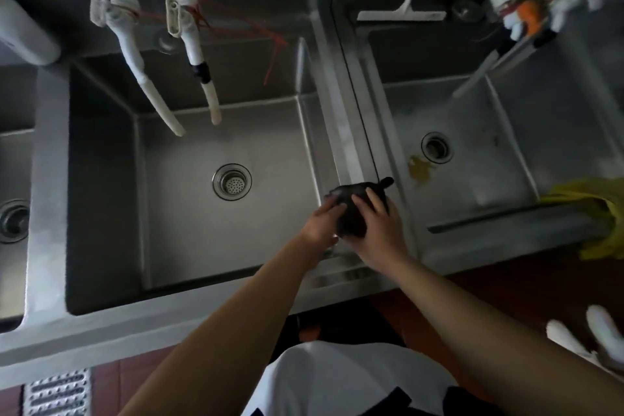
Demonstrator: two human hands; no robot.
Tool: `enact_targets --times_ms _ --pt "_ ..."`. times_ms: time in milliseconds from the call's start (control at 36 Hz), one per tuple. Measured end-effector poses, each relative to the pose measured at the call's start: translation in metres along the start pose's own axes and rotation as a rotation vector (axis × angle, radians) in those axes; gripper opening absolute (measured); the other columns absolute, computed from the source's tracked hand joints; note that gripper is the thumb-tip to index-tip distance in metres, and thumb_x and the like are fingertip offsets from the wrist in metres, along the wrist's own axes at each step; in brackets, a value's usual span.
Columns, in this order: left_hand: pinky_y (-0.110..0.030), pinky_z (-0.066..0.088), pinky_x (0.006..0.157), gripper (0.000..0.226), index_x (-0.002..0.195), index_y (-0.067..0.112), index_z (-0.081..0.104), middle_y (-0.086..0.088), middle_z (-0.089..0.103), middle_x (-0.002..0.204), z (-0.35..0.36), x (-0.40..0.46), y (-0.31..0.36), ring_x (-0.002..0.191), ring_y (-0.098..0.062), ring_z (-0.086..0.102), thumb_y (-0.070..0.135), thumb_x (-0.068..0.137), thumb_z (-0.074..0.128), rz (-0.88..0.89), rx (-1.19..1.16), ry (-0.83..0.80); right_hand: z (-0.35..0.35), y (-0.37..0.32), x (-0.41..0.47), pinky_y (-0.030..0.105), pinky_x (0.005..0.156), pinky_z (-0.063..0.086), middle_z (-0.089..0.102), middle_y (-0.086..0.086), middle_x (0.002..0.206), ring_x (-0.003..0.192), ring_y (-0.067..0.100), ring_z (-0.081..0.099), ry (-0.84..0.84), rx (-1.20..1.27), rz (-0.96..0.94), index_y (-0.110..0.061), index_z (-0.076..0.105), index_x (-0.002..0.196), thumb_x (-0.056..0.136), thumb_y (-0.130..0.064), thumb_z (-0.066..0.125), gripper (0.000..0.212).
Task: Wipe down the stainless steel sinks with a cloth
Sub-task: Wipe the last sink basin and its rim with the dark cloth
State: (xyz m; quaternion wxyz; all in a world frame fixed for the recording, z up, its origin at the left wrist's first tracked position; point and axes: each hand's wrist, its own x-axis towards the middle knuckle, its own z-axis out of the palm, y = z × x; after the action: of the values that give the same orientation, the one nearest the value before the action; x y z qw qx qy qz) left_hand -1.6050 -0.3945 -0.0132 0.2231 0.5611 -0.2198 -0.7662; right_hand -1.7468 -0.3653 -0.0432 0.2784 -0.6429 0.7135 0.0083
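Overhead view of a row of stainless steel sinks. Both hands hold a dark cloth [354, 209] on the steel divider [351, 145] between the middle sink [189, 199] and the right sink [472, 152], near its front end. The left hand [322, 221] rests on the cloth's left side with fingers laid forward over it; the right hand [380, 226] covers its right side, fingers curved over the top. How firmly either hand clamps the cloth cannot be told, since the thumbs and the cloth's underside are hidden. A small tail of cloth projects past the right fingertips. A third basin [13, 179] is cut off at the left edge, only its drain showing. Yellow gloves [597, 216] lie over the right sink's front corner, partly out of frame. White taps [135, 44] hang above the middle sink, their tops cropped. A white squeegee [405, 7] lies on the back ledge. A yellowish stain [420, 167] lies beside the right drain. No legible writing or brand marks appear.
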Motion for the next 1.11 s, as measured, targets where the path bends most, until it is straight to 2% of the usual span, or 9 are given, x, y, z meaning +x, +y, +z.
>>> enact_targets --times_ms 83,167,306,361,444,556,722,917,1111 --pt "-0.031 0.045 0.097 0.044 0.148 0.017 0.042 -0.005 0.050 0.133 0.009 0.009 -0.005 0.115 -0.019 0.053 0.023 0.105 0.047 -0.031 -0.001 0.051 -0.005 0.006 -0.010 0.034 0.118 0.027 0.026 0.004 0.162 0.148 0.024 0.025 0.083 0.401 0.040 -0.020 0.043 0.149 0.089 -0.017 0.069 0.065" --pt "-0.037 0.043 0.107 0.039 0.137 0.006 0.054 -0.014 0.053 0.141 0.011 0.023 -0.008 0.124 -0.028 0.053 0.025 0.104 0.050 -0.032 0.083 0.125 -0.015 0.006 -0.013 0.043 0.118 0.034 0.034 0.006 0.157 0.144 0.022 0.037 0.115 0.753 0.169 -0.018 0.045 0.147 0.088 -0.001 0.063 0.064" --pt "-0.024 0.052 0.065 0.046 0.089 0.023 0.076 0.000 0.073 0.088 -0.001 0.038 -0.014 0.074 -0.013 0.069 0.055 0.100 0.045 -0.189 -0.124 0.003 -0.025 -0.012 -0.006 0.028 0.082 0.059 0.063 -0.009 0.122 0.098 0.004 0.070 0.053 1.200 0.266 -0.023 0.054 0.137 0.092 0.009 0.052 0.055" --pt "-0.029 0.054 0.067 0.059 0.087 0.018 0.079 -0.006 0.072 0.080 -0.008 0.048 -0.019 0.069 -0.020 0.069 0.060 0.099 0.039 -0.217 -0.298 -0.019 -0.026 -0.020 -0.002 0.029 0.083 0.059 0.067 -0.021 0.112 0.097 0.005 0.070 0.023 1.109 0.208 -0.024 0.055 0.137 0.094 0.006 0.052 0.052" --pt "-0.034 0.048 0.074 0.059 0.105 0.010 0.065 -0.010 0.061 0.081 -0.012 0.060 -0.022 0.071 -0.023 0.060 0.061 0.099 0.039 -0.249 -0.376 0.091 -0.031 -0.024 0.013 0.031 0.103 0.048 0.059 -0.009 0.136 0.121 0.012 0.058 0.105 0.775 0.126 -0.023 0.053 0.141 0.097 -0.007 0.054 0.047" --pt "-0.025 0.045 0.053 0.048 0.081 0.014 0.058 -0.003 0.056 0.061 -0.007 0.060 -0.036 0.051 -0.017 0.056 0.057 0.099 0.046 -0.280 -0.258 0.112 -0.040 -0.018 0.052 0.042 0.115 0.035 0.050 0.008 0.146 0.136 0.024 0.045 0.300 0.405 0.024 -0.010 0.055 0.139 0.096 -0.013 0.056 0.043" --pt "-0.028 0.045 0.062 0.049 0.116 0.013 0.064 -0.007 0.058 0.077 0.007 0.088 -0.035 0.067 -0.022 0.056 0.054 0.101 0.042 -0.391 -0.276 0.114 -0.038 -0.013 0.125 0.059 0.121 0.008 0.013 0.006 0.167 0.154 0.030 0.006 0.226 -0.073 0.028 -0.026 0.034 0.151 0.099 -0.043 0.045 0.056" --pt "-0.020 0.049 0.050 0.041 0.087 0.015 0.067 -0.004 0.065 0.056 0.005 0.116 -0.048 0.048 -0.020 0.062 0.052 0.098 0.051 -0.467 -0.382 0.125 -0.028 -0.017 0.167 0.058 0.119 0.015 0.017 0.005 0.166 0.153 0.032 0.011 0.301 -0.181 -0.010 -0.030 0.024 0.155 0.103 -0.050 0.024 0.056" --pt "-0.022 0.045 0.049 0.035 0.103 0.012 0.063 -0.007 0.060 0.069 -0.004 0.140 -0.052 0.054 -0.022 0.058 0.044 0.097 0.051 -0.442 -0.460 0.130 -0.022 -0.014 0.171 0.053 0.116 0.020 0.031 0.003 0.162 0.150 0.032 0.022 0.410 -0.163 -0.006 -0.029 0.036 0.151 0.102 -0.042 0.035 0.050"
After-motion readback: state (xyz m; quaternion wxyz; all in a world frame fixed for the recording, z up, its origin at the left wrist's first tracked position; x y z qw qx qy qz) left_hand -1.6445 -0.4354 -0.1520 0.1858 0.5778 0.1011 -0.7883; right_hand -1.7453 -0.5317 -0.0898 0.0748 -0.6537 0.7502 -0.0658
